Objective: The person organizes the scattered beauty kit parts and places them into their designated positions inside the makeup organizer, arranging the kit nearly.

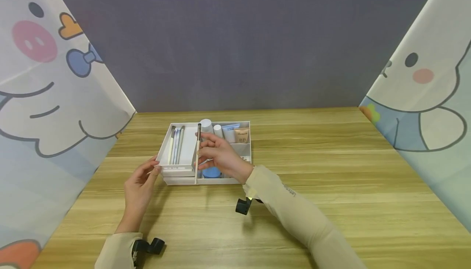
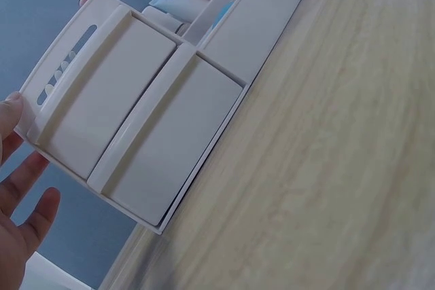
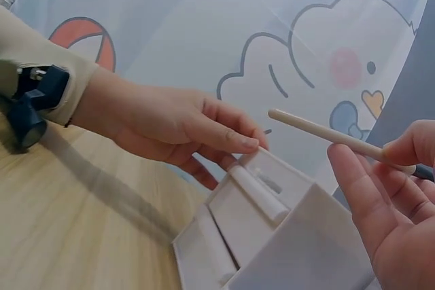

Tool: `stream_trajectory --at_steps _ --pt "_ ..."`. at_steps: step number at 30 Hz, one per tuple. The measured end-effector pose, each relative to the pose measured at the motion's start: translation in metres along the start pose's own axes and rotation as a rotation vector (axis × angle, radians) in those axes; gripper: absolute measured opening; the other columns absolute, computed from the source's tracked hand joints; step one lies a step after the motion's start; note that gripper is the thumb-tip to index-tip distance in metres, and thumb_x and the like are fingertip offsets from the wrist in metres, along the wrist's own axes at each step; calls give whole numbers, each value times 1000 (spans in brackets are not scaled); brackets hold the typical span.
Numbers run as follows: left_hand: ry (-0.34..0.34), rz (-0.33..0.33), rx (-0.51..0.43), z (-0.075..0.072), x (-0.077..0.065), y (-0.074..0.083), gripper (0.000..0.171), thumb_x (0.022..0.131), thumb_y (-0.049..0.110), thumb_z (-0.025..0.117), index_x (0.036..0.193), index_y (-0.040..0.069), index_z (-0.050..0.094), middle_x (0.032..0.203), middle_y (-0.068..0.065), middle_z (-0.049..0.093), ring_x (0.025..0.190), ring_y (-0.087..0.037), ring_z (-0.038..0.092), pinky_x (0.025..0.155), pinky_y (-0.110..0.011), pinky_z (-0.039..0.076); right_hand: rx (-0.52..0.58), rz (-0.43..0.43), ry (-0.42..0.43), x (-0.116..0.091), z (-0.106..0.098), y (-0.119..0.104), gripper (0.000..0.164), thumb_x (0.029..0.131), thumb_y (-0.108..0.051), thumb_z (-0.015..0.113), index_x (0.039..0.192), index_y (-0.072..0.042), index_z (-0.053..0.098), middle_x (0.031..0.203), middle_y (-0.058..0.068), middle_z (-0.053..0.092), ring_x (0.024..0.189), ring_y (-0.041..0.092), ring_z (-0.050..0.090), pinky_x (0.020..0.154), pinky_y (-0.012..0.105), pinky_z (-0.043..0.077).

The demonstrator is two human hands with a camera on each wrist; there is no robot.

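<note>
A white makeup organizer [image 1: 179, 173] stands on the table, with two stacked drawers facing front at its left. My left hand [image 1: 140, 183] holds its front left corner, the thumb at the front edge and the fingers along the side. My right hand [image 1: 224, 156] pinches a makeup brush [image 3: 326, 134] with a pale handle and dark bristles. In the head view that brush is nearly upright, bristles up, over the right edge of the top tray. Several more brushes [image 1: 176, 144] lie side by side in the tray's left part.
Right compartments hold a white-capped container [image 1: 206, 124], a smaller white-capped one [image 1: 218, 130], a light blue tube [image 1: 230, 131], a beige BB tube [image 1: 241, 135] and a blue jar [image 1: 211, 173]. Wooden table [image 1: 312, 179] surrounds the organizer; a dark grey panel [image 1: 239, 44] rises behind.
</note>
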State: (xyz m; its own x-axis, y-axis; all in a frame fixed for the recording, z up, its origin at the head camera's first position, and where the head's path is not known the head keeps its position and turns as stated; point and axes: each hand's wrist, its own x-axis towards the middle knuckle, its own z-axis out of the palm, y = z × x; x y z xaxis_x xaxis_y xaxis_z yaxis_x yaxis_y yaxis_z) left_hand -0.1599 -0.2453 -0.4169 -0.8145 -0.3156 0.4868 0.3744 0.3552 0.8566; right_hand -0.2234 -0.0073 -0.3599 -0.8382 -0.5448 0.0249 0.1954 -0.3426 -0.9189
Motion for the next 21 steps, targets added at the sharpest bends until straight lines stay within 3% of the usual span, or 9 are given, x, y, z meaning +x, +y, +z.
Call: stream_trajectory --at_steps 12,21 --pt "-9 -4 -5 0 1 -2 16 91 -7 67 107 -13 67 117 15 67 92 4 65 78 -8 50 14 -24 91 27 6 -13 65 93 13 53 152 -5 35 92 3 56 62 15 63 58 30 60" --pt "-7 12 -9 0 1 -1 14 92 -7 66 105 -11 68 114 20 66 91 5 65 77 -9 51 -32 -39 149 42 8 -21 66 91 13 55 152 -4 35 95 6 57 61 17 64 59 33 61"
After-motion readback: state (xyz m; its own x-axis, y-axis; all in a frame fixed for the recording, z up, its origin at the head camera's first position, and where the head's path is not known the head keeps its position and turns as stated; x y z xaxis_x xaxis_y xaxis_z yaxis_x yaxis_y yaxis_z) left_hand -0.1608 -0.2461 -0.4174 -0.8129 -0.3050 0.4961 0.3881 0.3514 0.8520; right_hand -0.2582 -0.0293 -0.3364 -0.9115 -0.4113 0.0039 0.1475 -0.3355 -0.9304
